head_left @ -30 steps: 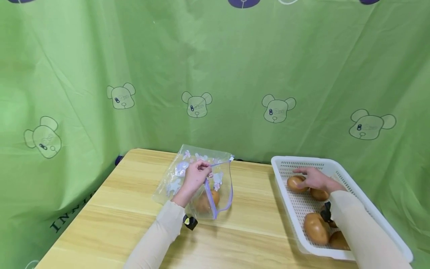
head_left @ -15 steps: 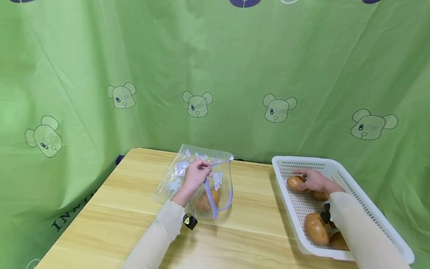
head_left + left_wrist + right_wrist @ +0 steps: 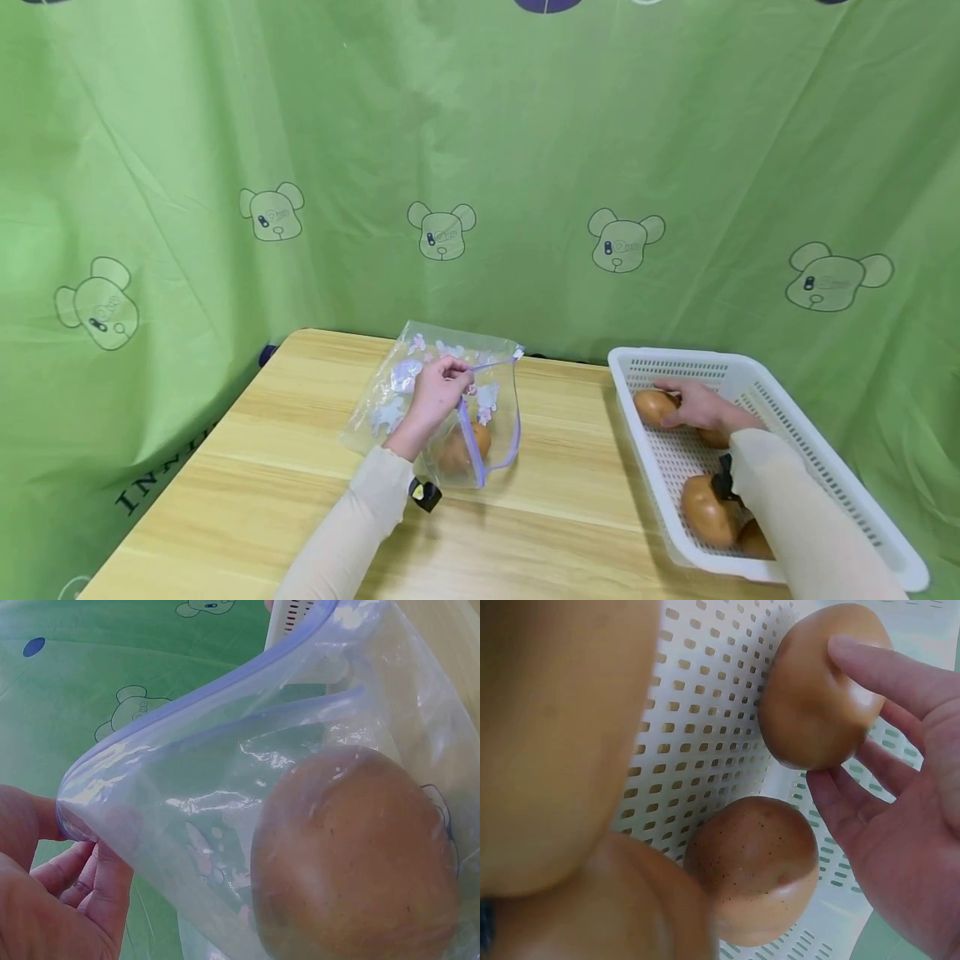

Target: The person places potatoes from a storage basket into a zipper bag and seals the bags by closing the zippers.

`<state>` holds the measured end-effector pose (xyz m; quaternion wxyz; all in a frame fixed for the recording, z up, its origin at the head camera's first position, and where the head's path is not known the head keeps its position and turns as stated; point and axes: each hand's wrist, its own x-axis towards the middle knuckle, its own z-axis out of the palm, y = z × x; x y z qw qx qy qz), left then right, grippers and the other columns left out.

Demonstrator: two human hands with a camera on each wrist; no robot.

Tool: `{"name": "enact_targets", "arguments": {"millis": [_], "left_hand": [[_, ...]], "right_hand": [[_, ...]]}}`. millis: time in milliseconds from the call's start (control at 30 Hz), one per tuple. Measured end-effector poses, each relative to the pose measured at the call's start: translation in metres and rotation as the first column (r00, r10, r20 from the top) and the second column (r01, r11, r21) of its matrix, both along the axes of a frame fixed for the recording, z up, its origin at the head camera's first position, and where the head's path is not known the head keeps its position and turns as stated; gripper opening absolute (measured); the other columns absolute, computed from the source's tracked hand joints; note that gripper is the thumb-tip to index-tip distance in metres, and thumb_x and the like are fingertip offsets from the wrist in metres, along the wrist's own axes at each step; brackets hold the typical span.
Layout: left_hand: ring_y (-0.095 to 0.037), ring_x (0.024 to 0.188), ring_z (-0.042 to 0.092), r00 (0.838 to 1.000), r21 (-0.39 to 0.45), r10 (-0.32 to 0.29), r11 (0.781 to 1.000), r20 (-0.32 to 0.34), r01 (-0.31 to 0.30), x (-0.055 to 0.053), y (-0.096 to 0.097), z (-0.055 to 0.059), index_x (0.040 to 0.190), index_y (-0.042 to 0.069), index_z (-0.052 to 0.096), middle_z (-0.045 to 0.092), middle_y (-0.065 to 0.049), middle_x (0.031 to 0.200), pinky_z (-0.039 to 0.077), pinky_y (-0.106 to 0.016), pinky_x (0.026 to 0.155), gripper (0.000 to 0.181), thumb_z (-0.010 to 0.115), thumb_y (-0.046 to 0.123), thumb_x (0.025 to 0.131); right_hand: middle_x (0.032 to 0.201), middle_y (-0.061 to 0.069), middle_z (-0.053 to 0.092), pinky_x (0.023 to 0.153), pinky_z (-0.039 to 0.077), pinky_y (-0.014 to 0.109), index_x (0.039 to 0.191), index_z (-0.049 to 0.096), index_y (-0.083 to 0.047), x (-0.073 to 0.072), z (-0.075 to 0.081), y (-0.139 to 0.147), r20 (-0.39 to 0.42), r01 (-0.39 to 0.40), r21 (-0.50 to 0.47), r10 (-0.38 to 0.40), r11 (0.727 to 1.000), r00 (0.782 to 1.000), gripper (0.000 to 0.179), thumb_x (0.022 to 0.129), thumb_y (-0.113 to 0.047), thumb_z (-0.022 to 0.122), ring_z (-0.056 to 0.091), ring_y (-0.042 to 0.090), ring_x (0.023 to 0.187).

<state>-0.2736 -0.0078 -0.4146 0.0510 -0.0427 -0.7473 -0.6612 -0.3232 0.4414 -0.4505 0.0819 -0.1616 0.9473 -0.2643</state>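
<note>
My left hand pinches the purple-edged mouth of a clear zip bag between thumb and fingers, holding it partly raised. Inside the bag lies one smooth brown potato. Over at the right, my right hand reaches into a white basket. It grips another potato, thumb on the upper side and fingertips around the lower side. Just below that one in the right wrist view sits a speckled potato. A large potato rests nearer the basket's front, beside one partly hidden by the right sleeve.
The wooden table carries both bag and basket. A green curtain with bear-head prints hangs close behind the table's back edge. The basket has raised, perforated walls. Small black cameras are strapped at the wrists.
My right hand has closed in around the potato at the back of the basket, which has shifted slightly left. The left hand and bag have stayed in place.
</note>
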Motion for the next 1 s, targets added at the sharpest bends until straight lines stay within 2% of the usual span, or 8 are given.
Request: {"name": "enact_targets", "arguments": {"millis": [133,267,400,533,567,667,833,1000], "left_hand": [[-0.024,0.070,0.064,1.000,0.004,-0.003,1.000,-0.002,0.003,-0.0005,-0.0001,-0.0002,0.098,-0.003,0.065,0.063,-0.010,0.083,0.052,-0.022,0.052,0.013,0.062,0.002,0.086],[-0.034,0.075,0.064,1.000,0.012,-0.015,1.000,0.003,0.015,-0.0016,-0.0003,-0.0007,0.100,-0.006,0.064,0.063,-0.014,0.085,0.052,-0.022,0.051,0.015,0.062,0.002,0.087],[-0.039,0.079,0.064,1.000,0.009,-0.024,1.000,0.009,0.024,0.0026,-0.0006,0.0048,0.102,-0.009,0.062,0.063,-0.019,0.088,0.053,-0.023,0.051,0.017,0.061,0.001,0.088],[-0.028,0.072,0.064,1.000,0.013,-0.016,1.000,-0.006,0.016,0.0031,-0.0007,0.0038,0.099,-0.006,0.064,0.063,-0.014,0.085,0.053,-0.023,0.052,0.015,0.061,0.002,0.087],[-0.024,0.070,0.064,1.000,0.017,-0.013,1.000,-0.006,0.013,-0.0012,-0.0010,-0.0013,0.098,-0.004,0.065,0.063,-0.012,0.084,0.053,-0.023,0.051,0.014,0.062,0.002,0.086],[-0.017,0.066,0.062,1.000,0.009,-0.007,1.000,-0.011,0.008,-0.0006,-0.0004,-0.0012,0.096,-0.003,0.065,0.062,-0.010,0.082,0.053,-0.023,0.052,0.012,0.061,0.002,0.085],[-0.015,0.065,0.062,1.000,0.016,-0.013,1.000,-0.018,0.013,0.0009,-0.0003,-0.0005,0.095,-0.003,0.064,0.062,-0.010,0.081,0.053,-0.024,0.052,0.012,0.061,0.001,0.084],[-0.016,0.066,0.062,1.000,0.012,-0.015,1.000,-0.010,0.015,0.0011,-0.0007,-0.0007,0.098,-0.003,0.064,0.062,-0.010,0.082,0.054,-0.024,0.052,0.013,0.061,0.002,0.086]], "right_hand": [[0.128,0.036,0.046,0.093,0.042,0.054,0.135,0.038,0.012,-0.0002,0.0001,-0.0019,0.002,-0.003,0.022,0.003,1.000,1.000,0.083,0.071,-0.017,0.081,0.050,0.045,0.110],[0.129,0.036,0.045,0.093,0.042,0.053,0.136,0.037,0.013,0.0002,-0.0003,-0.0031,0.019,-0.016,0.025,0.015,1.000,1.000,0.086,0.070,-0.017,0.082,0.050,0.044,0.110],[0.127,0.033,0.048,0.090,0.044,0.047,0.135,0.039,0.012,-0.0015,-0.0025,-0.0029,0.016,-0.025,0.020,0.025,0.999,1.000,0.085,0.069,-0.018,0.082,0.053,0.039,0.106],[0.121,0.029,0.054,0.084,0.046,0.041,0.132,0.043,0.012,-0.0023,-0.0042,-0.0016,-0.017,-0.048,0.013,0.048,0.999,0.999,0.082,0.066,-0.015,0.083,0.056,0.031,0.097],[0.120,0.028,0.055,0.083,0.046,0.040,0.132,0.044,0.012,-0.0024,-0.0046,-0.0013,-0.025,-0.054,0.016,0.055,0.998,0.998,0.082,0.065,-0.014,0.083,0.056,0.030,0.096],[0.120,0.029,0.054,0.083,0.047,0.039,0.131,0.044,0.011,-0.0024,-0.0057,-0.0007,-0.017,-0.049,0.011,0.049,0.999,0.999,0.081,0.064,-0.011,0.082,0.056,0.031,0.096],[0.119,0.031,0.053,0.081,0.047,0.038,0.129,0.047,0.010,-0.0014,-0.0055,-0.0006,0.004,-0.041,0.008,0.041,0.999,0.999,0.077,0.063,-0.009,0.083,0.055,0.033,0.098],[0.120,0.031,0.051,0.084,0.047,0.043,0.127,0.048,0.008,0.0018,-0.0011,-0.0008,0.043,-0.033,-0.004,0.033,0.999,0.999,0.075,0.064,-0.013,0.083,0.055,0.036,0.099]]}}
